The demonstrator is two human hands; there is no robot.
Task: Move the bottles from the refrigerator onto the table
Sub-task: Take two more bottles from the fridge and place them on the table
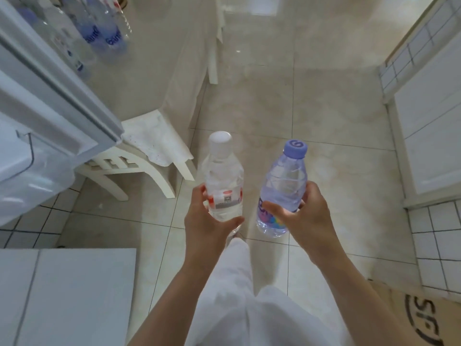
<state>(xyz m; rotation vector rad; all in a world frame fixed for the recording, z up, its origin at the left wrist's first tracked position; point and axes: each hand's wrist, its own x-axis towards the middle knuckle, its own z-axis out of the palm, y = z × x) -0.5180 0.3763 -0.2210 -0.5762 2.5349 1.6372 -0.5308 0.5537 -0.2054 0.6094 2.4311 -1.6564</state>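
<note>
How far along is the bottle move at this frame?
Done: several bottles already stand on the table. In hand: the left hand holds a clear bottle, the right hand a purple-capped bottle. Left: setting both down; the refrigerator's contents aren't visible.

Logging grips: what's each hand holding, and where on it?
Left hand: clear bottle, held low on its body. Right hand: purple bottle, also low on its body.

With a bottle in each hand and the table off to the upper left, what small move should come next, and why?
Probably step forward and left toward the table. The left hand grips a clear white-capped bottle and the right hand a purple-capped bottle, both held over the floor. Other bottles already stand on the table, out of reach from here.
</note>
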